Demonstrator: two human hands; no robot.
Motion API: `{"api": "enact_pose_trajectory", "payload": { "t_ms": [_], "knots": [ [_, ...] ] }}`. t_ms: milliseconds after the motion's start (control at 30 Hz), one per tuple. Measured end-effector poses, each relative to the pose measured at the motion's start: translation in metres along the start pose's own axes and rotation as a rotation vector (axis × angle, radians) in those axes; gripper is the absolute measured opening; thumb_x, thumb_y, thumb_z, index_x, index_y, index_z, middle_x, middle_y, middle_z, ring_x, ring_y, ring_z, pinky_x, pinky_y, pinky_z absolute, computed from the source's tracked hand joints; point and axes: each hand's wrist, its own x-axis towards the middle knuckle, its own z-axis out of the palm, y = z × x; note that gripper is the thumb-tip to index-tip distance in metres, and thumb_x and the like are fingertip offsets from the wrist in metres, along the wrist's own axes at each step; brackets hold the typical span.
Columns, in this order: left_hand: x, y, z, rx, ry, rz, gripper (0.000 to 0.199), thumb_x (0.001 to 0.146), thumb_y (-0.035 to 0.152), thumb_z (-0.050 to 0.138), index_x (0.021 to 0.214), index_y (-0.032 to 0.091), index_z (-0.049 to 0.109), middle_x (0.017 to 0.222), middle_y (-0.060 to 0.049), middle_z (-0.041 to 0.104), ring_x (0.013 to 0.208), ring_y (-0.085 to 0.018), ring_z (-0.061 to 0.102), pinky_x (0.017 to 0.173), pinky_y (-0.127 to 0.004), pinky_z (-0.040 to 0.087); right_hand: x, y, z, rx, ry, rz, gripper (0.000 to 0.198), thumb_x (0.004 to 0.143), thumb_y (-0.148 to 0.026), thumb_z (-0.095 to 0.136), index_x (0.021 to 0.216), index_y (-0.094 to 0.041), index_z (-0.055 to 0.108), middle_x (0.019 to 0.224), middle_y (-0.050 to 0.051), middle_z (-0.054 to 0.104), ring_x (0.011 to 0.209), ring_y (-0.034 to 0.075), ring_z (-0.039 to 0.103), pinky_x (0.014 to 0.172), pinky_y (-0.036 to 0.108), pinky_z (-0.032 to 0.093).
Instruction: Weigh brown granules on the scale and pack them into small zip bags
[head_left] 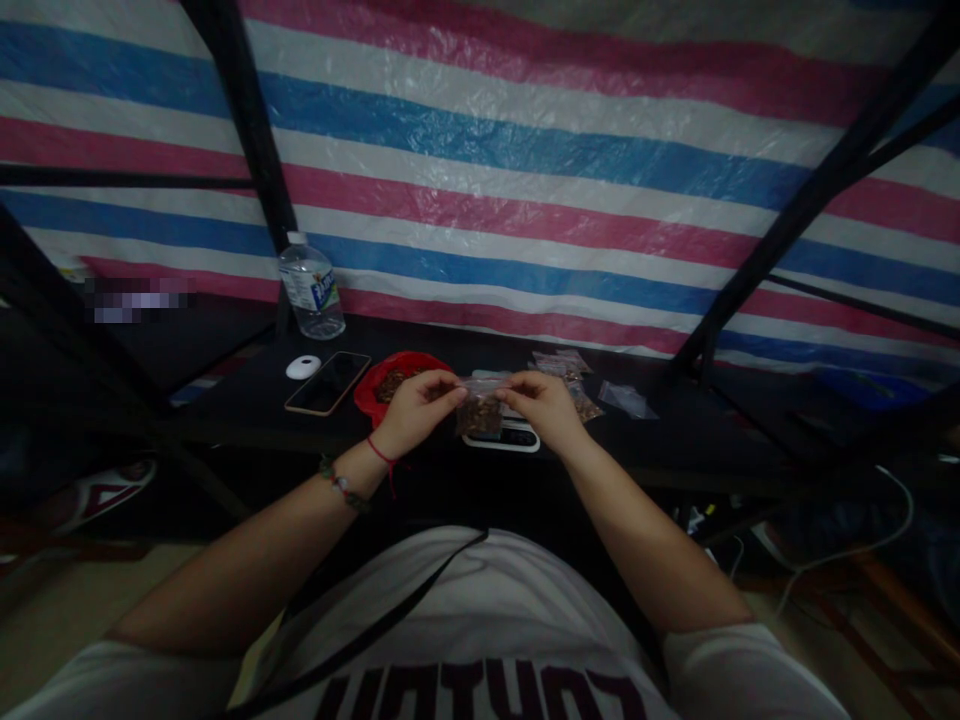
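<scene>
Between both hands hangs a small clear zip bag (478, 414) with brown, grain-like bits in it. My left hand (417, 403) pinches its top left corner, and my right hand (546, 405) pinches the top right corner. Behind and below the bag is a white digital scale (517, 442) with a dark display, partly hidden by the bag and my right hand. Just left, a red plastic bag or bowl (366, 397) holds more brown bits, partly covered by my left hand. Several filled small bags (559, 364) lie beyond my right hand.
A phone (328, 383) and a white rounded case (303, 367) lie on the black table (240, 405) at left. Behind them stands a clear plastic bottle (312, 287). Flat clear bags (628, 400) lie at right. Black metal posts (255, 130) frame a striped plastic sheet (510, 180).
</scene>
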Motion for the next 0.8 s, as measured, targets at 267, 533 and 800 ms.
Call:
{"api": "enact_pose_trajectory", "payload": {
  "t_ms": [267, 533, 800],
  "knots": [
    [-0.003, 0.006, 0.004, -0.004, 0.031, 0.030, 0.025, 0.072, 0.039, 0.070, 0.079, 0.017, 0.062, 0.078, -0.003, 0.064, 0.072, -0.016, 0.058, 0.068, -0.028, 0.046, -0.001, -0.003, 0.002, 0.071, 0.035, -0.002, 0.021, 0.072, -0.039, 0.070, 0.077, -0.018, 0.067, 0.070, 0.001, 0.065, 0.061, 0.012, 0.057, 0.059, 0.024, 0.046],
    [-0.003, 0.005, 0.003, 0.042, 0.053, 0.052, 0.023, 0.073, 0.038, 0.070, 0.075, 0.015, 0.064, 0.076, -0.004, 0.065, 0.072, -0.016, 0.059, 0.069, -0.028, 0.047, -0.004, -0.007, 0.002, 0.043, 0.065, -0.061, 0.017, 0.073, -0.035, 0.069, 0.074, -0.018, 0.068, 0.071, 0.002, 0.067, 0.064, 0.014, 0.059, 0.061, 0.025, 0.047],
    [-0.005, 0.006, 0.005, 0.036, 0.026, 0.060, 0.027, 0.074, 0.040, 0.068, 0.076, 0.014, 0.065, 0.074, -0.004, 0.067, 0.068, -0.015, 0.060, 0.066, -0.025, 0.048, -0.008, -0.011, 0.007, 0.081, 0.078, -0.086, 0.018, 0.074, -0.036, 0.069, 0.076, -0.018, 0.069, 0.073, 0.002, 0.068, 0.065, 0.014, 0.061, 0.059, 0.024, 0.049]
  ]
}}
